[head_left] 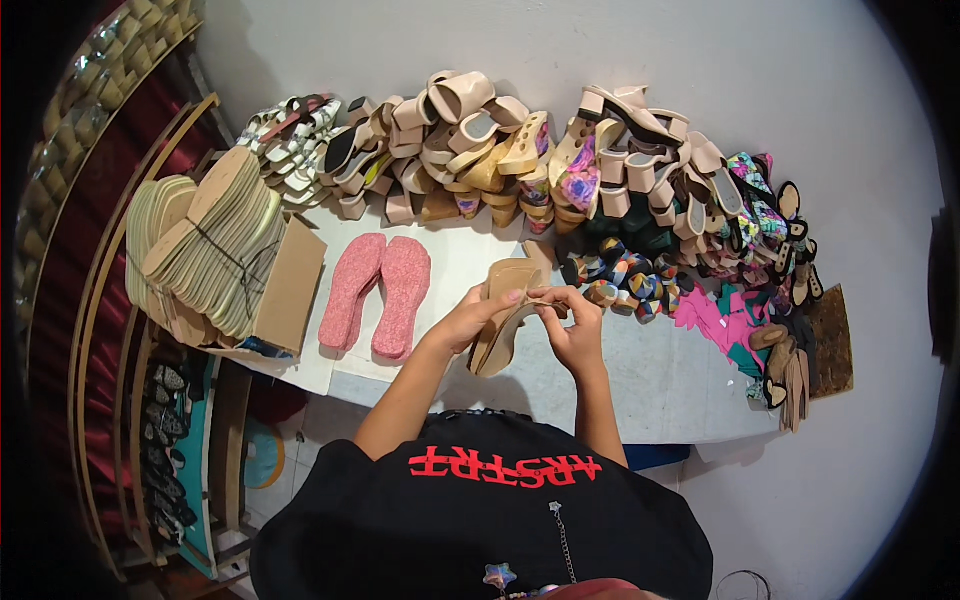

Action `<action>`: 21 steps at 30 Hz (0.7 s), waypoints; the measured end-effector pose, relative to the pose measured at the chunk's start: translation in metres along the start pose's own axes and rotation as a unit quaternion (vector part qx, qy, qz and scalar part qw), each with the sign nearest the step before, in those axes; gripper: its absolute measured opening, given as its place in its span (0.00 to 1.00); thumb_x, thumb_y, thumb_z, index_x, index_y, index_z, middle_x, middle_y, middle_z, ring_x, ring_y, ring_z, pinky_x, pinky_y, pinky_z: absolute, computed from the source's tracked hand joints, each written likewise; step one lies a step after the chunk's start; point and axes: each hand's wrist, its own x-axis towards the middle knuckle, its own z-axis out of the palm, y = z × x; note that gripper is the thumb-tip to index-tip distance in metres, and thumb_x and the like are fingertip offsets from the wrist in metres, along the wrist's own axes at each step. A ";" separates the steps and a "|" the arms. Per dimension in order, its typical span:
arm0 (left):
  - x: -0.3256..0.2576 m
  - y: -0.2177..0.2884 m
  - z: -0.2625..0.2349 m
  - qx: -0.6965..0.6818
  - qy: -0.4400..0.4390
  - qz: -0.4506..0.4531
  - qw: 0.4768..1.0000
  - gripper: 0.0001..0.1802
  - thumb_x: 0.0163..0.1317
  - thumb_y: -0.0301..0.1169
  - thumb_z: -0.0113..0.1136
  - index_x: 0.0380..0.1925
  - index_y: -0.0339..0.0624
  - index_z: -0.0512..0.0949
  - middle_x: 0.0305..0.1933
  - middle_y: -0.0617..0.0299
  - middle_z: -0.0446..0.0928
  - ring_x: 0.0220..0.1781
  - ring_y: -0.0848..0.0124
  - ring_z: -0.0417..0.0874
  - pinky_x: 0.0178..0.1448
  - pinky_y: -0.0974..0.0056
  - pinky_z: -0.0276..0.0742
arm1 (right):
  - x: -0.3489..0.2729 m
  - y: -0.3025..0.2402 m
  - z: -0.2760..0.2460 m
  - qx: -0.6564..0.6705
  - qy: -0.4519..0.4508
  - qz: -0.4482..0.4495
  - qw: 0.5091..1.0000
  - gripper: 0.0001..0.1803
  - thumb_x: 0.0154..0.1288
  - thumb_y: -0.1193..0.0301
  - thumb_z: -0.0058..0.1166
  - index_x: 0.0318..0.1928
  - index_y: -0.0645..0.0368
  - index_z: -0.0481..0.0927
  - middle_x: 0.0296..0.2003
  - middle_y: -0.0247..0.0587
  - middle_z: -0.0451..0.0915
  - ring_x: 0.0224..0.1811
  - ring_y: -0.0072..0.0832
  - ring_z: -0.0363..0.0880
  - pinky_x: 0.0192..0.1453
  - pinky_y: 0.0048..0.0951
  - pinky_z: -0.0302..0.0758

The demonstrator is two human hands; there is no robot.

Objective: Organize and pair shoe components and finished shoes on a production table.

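Over the front middle of the table, my left hand (478, 318) is closed around a tan shoe sole (490, 357), its thumb lying across it. A curved edge of a tan piece bends up toward my right hand (574, 328), whose thumb and fingertips pinch that edge. Whether this is one piece or two pressed together I cannot tell. To the left of my hands, pink speckled foam soles (404, 290) lie flat on the white tabletop (455, 250). A small brown piece (540, 255) lies just beyond the sole.
A cardboard box (290, 290) holds tied stacks of beige insoles (215, 250) on the left. Heaped sandals (460, 130) line the wall. Multicoloured heels (632, 275), pink fabric scraps (735, 320) and a brown board (832, 340) are at right. A wooden rack (225, 440) stands lower left.
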 end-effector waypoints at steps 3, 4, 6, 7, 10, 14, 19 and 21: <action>0.000 -0.001 -0.003 -0.011 -0.065 -0.019 0.998 0.30 0.55 0.44 0.53 0.52 0.36 0.61 0.41 0.57 0.72 0.39 0.72 0.76 0.41 0.68 0.73 | 0.001 -0.003 0.003 -0.024 -0.030 0.022 0.999 0.03 0.53 0.82 0.48 0.30 0.67 0.69 0.34 0.47 0.78 0.33 0.27 0.79 0.37 0.25 0.76; 0.001 -0.005 -0.005 -0.014 -0.064 -0.014 0.998 0.27 0.58 0.42 0.49 0.52 0.35 0.61 0.41 0.57 0.73 0.38 0.71 0.76 0.40 0.67 0.75 | 0.001 -0.001 0.004 -0.022 -0.031 0.021 0.999 0.03 0.53 0.82 0.48 0.30 0.67 0.69 0.34 0.47 0.78 0.33 0.27 0.79 0.37 0.25 0.76; -0.002 0.001 0.001 -0.009 -0.033 -0.027 0.999 0.24 0.60 0.41 0.46 0.51 0.35 0.61 0.40 0.56 0.73 0.37 0.71 0.77 0.39 0.66 0.75 | 0.000 0.002 0.002 -0.020 -0.048 0.035 0.998 0.02 0.55 0.81 0.46 0.30 0.66 0.68 0.35 0.48 0.78 0.34 0.29 0.79 0.36 0.26 0.75; -0.003 0.004 0.003 -0.004 -0.002 -0.040 0.999 0.21 0.62 0.39 0.43 0.50 0.35 0.62 0.39 0.56 0.73 0.37 0.70 0.77 0.39 0.66 0.76 | 0.000 0.002 0.001 -0.020 -0.047 0.035 0.998 0.02 0.55 0.81 0.46 0.30 0.66 0.68 0.35 0.48 0.78 0.34 0.29 0.79 0.36 0.26 0.75; 0.005 -0.011 -0.015 -0.046 0.061 0.018 0.997 0.18 0.65 0.37 0.37 0.48 0.34 0.62 0.38 0.55 0.74 0.35 0.68 0.78 0.38 0.66 0.76 | -0.003 0.000 -0.001 -0.007 -0.065 0.009 0.998 0.02 0.56 0.80 0.46 0.30 0.66 0.67 0.34 0.48 0.79 0.34 0.28 0.79 0.35 0.24 0.75; 0.013 -0.020 -0.041 -0.081 0.237 0.088 0.964 0.17 0.66 0.36 0.35 0.45 0.34 0.64 0.36 0.54 0.74 0.35 0.67 0.78 0.39 0.64 0.76 | -0.019 0.018 -0.014 -0.008 0.023 -0.020 1.000 0.02 0.57 0.79 0.46 0.30 0.64 0.67 0.33 0.47 0.79 0.34 0.26 0.77 0.38 0.23 0.71; 0.015 -0.016 -0.062 -0.044 0.304 0.174 0.936 0.16 0.66 0.35 0.35 0.44 0.34 0.66 0.37 0.54 0.74 0.35 0.68 0.76 0.42 0.64 0.74 | -0.039 0.055 -0.035 0.021 0.182 -0.015 0.983 0.03 0.59 0.78 0.46 0.34 0.64 0.69 0.29 0.39 0.76 0.32 0.23 0.74 0.40 0.22 0.70; 0.011 0.000 -0.053 -0.079 0.344 0.158 0.922 0.16 0.66 0.35 0.35 0.43 0.34 0.66 0.36 0.54 0.74 0.35 0.68 0.76 0.41 0.64 0.74 | -0.040 0.053 -0.049 0.085 0.270 -0.019 0.959 0.04 0.60 0.77 0.46 0.36 0.63 0.68 0.31 0.36 0.73 0.34 0.20 0.71 0.42 0.19 0.68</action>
